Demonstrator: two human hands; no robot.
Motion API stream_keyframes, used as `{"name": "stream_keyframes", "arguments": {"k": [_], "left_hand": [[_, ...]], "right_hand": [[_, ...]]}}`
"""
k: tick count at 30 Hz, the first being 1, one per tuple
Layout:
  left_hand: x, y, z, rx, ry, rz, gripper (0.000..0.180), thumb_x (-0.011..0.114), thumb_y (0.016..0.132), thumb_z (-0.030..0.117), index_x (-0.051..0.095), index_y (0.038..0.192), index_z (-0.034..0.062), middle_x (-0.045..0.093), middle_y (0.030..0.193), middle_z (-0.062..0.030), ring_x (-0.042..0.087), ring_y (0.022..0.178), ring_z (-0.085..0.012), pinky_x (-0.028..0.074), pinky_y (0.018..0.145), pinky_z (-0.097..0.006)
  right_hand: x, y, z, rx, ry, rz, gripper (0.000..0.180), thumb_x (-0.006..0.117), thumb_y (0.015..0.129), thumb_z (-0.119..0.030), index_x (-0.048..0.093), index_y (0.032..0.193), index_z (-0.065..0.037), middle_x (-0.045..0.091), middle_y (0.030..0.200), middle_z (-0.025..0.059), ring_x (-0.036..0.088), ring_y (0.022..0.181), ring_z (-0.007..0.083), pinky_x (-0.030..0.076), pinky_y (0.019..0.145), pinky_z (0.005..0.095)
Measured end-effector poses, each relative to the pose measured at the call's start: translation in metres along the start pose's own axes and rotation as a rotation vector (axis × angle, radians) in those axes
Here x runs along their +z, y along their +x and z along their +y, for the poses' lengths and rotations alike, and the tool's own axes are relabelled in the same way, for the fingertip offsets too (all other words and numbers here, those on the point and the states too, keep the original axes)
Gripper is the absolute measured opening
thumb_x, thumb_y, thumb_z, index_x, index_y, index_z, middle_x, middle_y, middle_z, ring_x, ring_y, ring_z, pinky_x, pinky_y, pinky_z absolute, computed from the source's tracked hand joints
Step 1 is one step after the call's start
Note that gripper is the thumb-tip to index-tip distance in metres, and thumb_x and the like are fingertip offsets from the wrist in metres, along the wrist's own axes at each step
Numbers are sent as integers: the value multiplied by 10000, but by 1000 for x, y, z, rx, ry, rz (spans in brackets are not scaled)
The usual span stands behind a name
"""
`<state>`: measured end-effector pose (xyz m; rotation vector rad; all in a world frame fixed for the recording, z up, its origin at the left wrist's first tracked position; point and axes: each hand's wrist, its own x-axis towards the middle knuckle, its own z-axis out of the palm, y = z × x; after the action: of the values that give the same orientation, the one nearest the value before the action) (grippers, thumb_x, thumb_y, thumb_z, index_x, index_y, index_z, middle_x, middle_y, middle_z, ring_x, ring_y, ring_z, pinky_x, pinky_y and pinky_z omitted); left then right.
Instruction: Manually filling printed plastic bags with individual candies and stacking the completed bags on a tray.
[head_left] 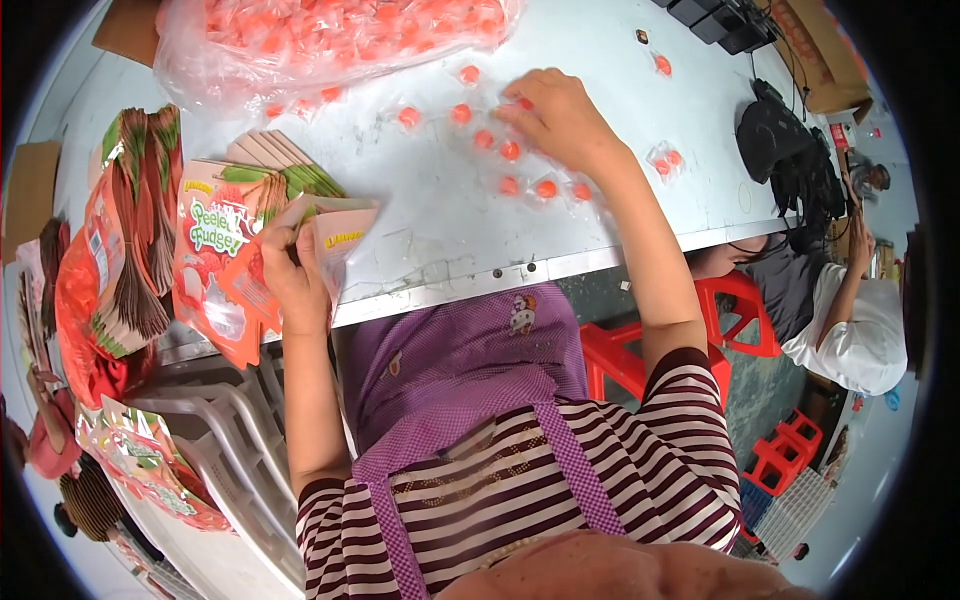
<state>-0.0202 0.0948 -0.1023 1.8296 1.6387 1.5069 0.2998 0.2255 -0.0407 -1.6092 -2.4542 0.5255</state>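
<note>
My left hand [292, 272] is closed on the edge of a pink and green candy pouch [343, 240], whose mouth gapes a little toward the table's middle. Beside it lies a fanned stack of the same flat pouches [205, 245], overhanging the table edge. Farther right, my right hand [565, 122] is palm down over the table, its thumb and fingers closing round a small red candy in clear wrap [523, 103]. More clear-wrapped red candies [483, 139] are scattered just left of and below that hand.
A big clear bag of wrapped red candies [340, 30] lies at the table's far side. Bundled pouches [130, 230] fill the left. Black bags [785, 150] sit at the right end, near a seated person [850, 320]. Red stools [735, 310] and white crates [215, 430] stand below.
</note>
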Motion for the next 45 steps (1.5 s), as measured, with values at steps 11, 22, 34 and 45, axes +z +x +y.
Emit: {"name": "stream_keyframes", "arguments": {"k": [11,22,34,45], "left_hand": [[1,-1,2,-47,-6,8,117,525,902,1,413,936,11,563,1101,-193,559,980,-250,445,860,-340],[4,1,-2,-11,18,22,132,540,889,-11,417,932,10,569,1059,-186,563,953,-248,454,834,-338],[0,0,-1,-8,62,21,150,551,893,11,434,987,7,545,1015,-143,545,887,-219,456,810,-338],[-6,22,58,12,53,-153,38,547,841,-8,552,876,4,586,968,-136,550,920,-246,426,835,-345]], "right_hand": [[55,48,-50,-307,-231,360,373,635,792,-430,590,1076,-193,542,1101,89,456,1072,320,323,913,535],[20,1,-15,-288,-40,13,295,628,805,-305,586,1042,-134,541,1133,81,439,1125,306,346,939,453],[26,-62,-10,-222,-179,232,721,710,658,-519,480,1303,-292,330,1437,93,154,1369,383,90,1073,604],[37,-53,-13,-339,-94,221,303,698,726,-340,614,966,-176,540,1050,48,479,998,284,385,863,445]]}}
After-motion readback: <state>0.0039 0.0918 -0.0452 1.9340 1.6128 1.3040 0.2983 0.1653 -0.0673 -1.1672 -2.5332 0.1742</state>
